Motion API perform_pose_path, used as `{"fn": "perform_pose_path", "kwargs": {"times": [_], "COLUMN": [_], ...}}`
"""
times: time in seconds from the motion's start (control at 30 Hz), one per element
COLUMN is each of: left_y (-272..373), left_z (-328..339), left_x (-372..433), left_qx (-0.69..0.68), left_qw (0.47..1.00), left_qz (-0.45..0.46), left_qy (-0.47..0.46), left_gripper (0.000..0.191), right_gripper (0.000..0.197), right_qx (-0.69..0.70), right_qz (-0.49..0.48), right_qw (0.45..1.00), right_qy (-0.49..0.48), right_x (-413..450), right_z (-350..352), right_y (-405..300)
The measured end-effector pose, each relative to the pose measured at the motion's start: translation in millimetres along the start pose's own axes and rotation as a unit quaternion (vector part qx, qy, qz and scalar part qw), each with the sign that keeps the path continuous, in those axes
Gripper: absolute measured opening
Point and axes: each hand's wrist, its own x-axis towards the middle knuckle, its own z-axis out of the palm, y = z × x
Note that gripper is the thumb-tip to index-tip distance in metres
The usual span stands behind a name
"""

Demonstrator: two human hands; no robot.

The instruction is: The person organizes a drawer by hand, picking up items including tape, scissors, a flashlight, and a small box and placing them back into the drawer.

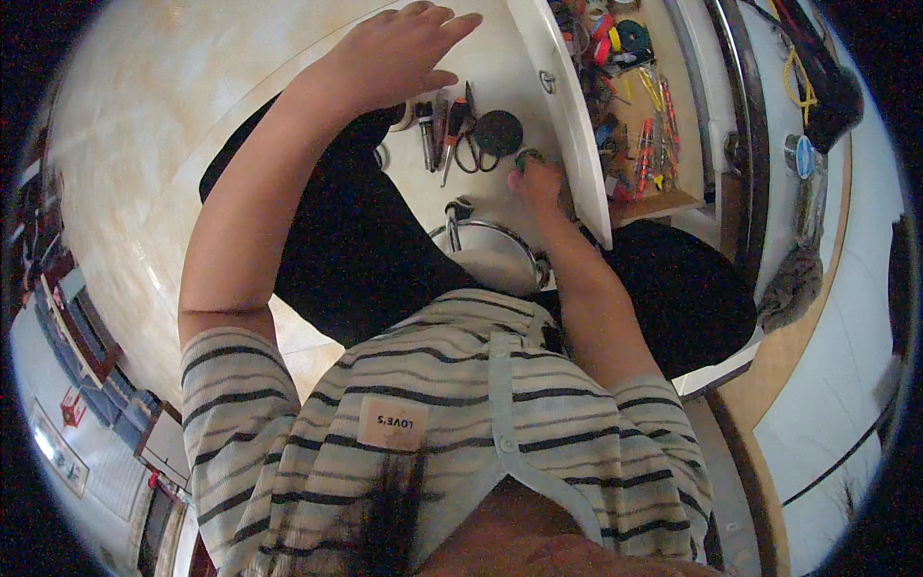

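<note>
My left hand [414,54] is raised over the floor at the top, fingers apart and holding nothing. Below it lie a black flashlight [427,133], a screwdriver with a dark and orange handle [456,119], scissors with dark handles [477,150] and a round black object [499,133], side by side on the pale surface. My right hand [537,184], beside the white drawer front, has its fingers closed around a small dark green object [530,156], blurred and partly hidden by the fingers. Part of another handle loop [382,155] shows by my dark-clothed leg.
An open drawer [656,205] at the right holds tape rolls [631,36], red striped sticks [643,155] and other small things. Its white front [570,115] carries a metal fitting [548,81]. A curved chrome tube [497,227] lies between my legs. A grey fluffy item [793,288] hangs at right.
</note>
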Motion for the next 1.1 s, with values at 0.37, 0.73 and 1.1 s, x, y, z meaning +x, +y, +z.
{"fn": "perform_pose_path", "kwargs": {"times": [0.37,0.73,1.1], "left_y": [13,9,21], "left_z": [1,-11,-16], "left_x": [20,24,24], "left_qx": [0.05,0.017,0.051], "left_qw": [0.997,0.999,0.997], "left_qz": [0.053,0.018,0.049], "left_qy": [0.02,-0.034,-0.042], "left_gripper": [0.06,0.057,0.053], "right_gripper": [0.031,0.018,0.065], "right_qx": [-0.106,0.235,0.032], "right_qz": [-0.087,-0.242,-0.018], "right_qw": [0.988,0.844,0.97], "right_qy": [-0.065,0.418,0.241], "right_x": [-11,33,165], "right_z": [3,-201,-205], "right_y": [-11,-128,-4]}}
